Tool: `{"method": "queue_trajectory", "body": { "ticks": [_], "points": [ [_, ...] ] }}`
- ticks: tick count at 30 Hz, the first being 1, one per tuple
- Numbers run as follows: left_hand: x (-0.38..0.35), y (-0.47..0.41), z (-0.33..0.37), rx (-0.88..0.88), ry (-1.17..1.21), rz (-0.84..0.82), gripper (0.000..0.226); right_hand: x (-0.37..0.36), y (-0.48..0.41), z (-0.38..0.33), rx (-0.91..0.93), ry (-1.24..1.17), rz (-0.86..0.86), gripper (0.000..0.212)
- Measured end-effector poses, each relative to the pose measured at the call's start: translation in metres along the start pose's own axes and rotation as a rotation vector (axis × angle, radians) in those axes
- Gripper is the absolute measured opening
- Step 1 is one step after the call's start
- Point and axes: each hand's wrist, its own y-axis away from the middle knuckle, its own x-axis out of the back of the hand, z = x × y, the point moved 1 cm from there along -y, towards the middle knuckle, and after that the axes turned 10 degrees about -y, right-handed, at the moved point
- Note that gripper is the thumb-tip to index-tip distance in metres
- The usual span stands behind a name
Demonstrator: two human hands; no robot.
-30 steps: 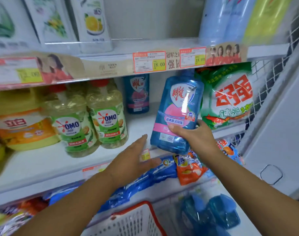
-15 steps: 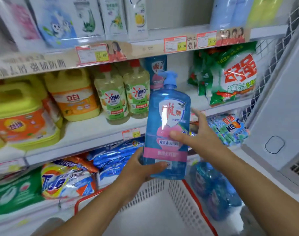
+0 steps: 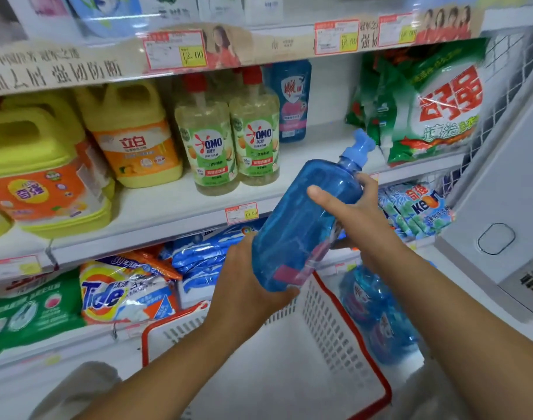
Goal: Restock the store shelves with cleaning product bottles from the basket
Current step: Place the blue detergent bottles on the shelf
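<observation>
I hold a blue pump bottle (image 3: 301, 225) tilted, pump pointing up and right, in front of the middle shelf (image 3: 174, 213). My left hand (image 3: 250, 286) grips its base from below. My right hand (image 3: 356, 213) wraps round its upper body, thumb across the front. Below my arms sits the white basket (image 3: 328, 322) with a red rim. More blue bottles (image 3: 377, 316) lie to the right of the basket. One matching blue bottle (image 3: 291, 101) stands at the back of the middle shelf.
Two OMO bottles (image 3: 228, 140) and yellow jugs (image 3: 131, 134) stand on the middle shelf, green detergent bags (image 3: 431, 107) at its right end. Tide bags (image 3: 125, 292) and blue bags (image 3: 204, 259) fill the lower shelf. A white cabinet (image 3: 501, 207) stands at right.
The bottle came back from the shelf toward me and tipped from upright to slanted, label turning away. My left hand took hold of its base. The view dropped toward the basket.
</observation>
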Motion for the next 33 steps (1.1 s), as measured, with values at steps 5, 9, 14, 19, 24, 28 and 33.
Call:
{"method": "queue_trajectory", "body": {
  "ticks": [5,9,14,19,24,28,33],
  "points": [
    [0.01,-0.014,-0.003,0.054,0.131,-0.142,0.077,0.011,-0.007,-0.001,0.107,-0.128,0.03,0.083],
    [0.022,-0.028,-0.018,0.206,0.602,-0.544,0.082,0.019,-0.007,-0.006,0.138,-0.201,-0.119,0.095],
    [0.011,-0.024,-0.019,0.22,0.582,-0.536,0.092,0.023,-0.007,-0.004,0.069,-0.153,-0.306,0.074],
    [0.003,-0.011,-0.008,0.146,0.041,-0.134,0.109,0.026,-0.003,-0.004,0.052,0.024,-0.169,0.092],
    [0.009,-0.008,0.002,0.094,-0.177,-0.096,0.124,0.028,-0.002,0.001,0.05,-0.047,-0.091,0.077],
    [0.035,-0.023,-0.012,0.211,-0.022,-0.355,0.107,0.035,0.001,-0.011,0.095,-0.04,-0.213,0.053],
    [0.052,-0.021,-0.019,0.25,0.26,-0.801,0.067,0.035,0.002,-0.005,0.065,-0.098,-0.369,0.053]
  ]
}}
